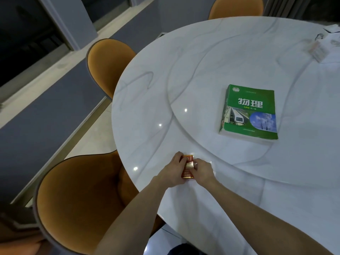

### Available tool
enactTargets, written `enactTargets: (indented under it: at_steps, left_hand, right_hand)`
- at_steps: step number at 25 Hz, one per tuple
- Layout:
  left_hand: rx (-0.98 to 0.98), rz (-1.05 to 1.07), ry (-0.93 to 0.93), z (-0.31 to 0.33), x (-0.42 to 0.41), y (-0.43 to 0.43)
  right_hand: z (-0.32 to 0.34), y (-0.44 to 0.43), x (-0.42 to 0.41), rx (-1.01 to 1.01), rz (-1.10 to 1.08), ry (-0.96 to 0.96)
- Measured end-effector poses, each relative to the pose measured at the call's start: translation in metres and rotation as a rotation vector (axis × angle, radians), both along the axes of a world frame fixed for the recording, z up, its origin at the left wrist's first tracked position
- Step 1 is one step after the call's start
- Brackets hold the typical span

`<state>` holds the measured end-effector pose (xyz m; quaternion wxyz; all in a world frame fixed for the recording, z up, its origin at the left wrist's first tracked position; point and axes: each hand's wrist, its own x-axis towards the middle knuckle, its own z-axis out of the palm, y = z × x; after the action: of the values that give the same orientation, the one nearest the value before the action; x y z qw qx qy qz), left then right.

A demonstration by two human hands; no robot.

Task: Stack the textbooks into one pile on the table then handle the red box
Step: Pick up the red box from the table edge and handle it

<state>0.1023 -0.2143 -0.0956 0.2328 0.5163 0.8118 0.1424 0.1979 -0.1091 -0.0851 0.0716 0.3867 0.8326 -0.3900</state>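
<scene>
Your forearms reach in from the near edge of the table [239, 52], and both hands meet on the red box [188, 167] just inside that edge, toward its left side. Your left hand [173, 171] wraps the box's left long side, fingers curled over its far corner; your right hand [203, 171] pinches the right side, with fingertips on the gold band across its face. Both are closed on the box, which seems to lie flat on the tabletop, though your hands hide its lower edges.

You can judge it a small, light, stiff card pack with a glossy face, likely a bit slippery and easy to crush if squeezed on its broad faces. Take it by the narrow long sides, where the card is stiffest.

Pale lettering on the box is too small to read.

Toward the table's middle, on the inset round turntable [202, 61], lies the pile [248, 112], well apart from the box. Its top cover is green and reads "物理" in large characters, above a picture of a white train and a blue circle of sky. Page edges below suggest more than one book, but you cannot count them. The stacking looks done.

Orange chairs [77, 199] stand along the left edge.
</scene>
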Motion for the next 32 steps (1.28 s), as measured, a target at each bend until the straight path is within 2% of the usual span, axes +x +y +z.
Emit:
enactTargets:
  at_steps: [6,14,22,32]
  left_hand:
    - [0.079,-0.012,0.048,0.018,-0.002,0.014]
    - [0.170,-0.181,0.149,0.064,0.026,0.098]
    - [0.265,-0.327,0.142,0.092,0.116,0.194]
    - [0.259,-0.461,0.109,0.085,0.252,0.282]
  right_hand:
    - [0.021,0.019,0.008,-0.073,-0.143,0.130]
    - [0.070,0.086,0.049,0.039,-0.323,0.207]
    - [0.100,0.155,0.151,0.112,-0.564,0.244]
    - [0.101,0.214,0.289,0.133,-0.799,0.227]
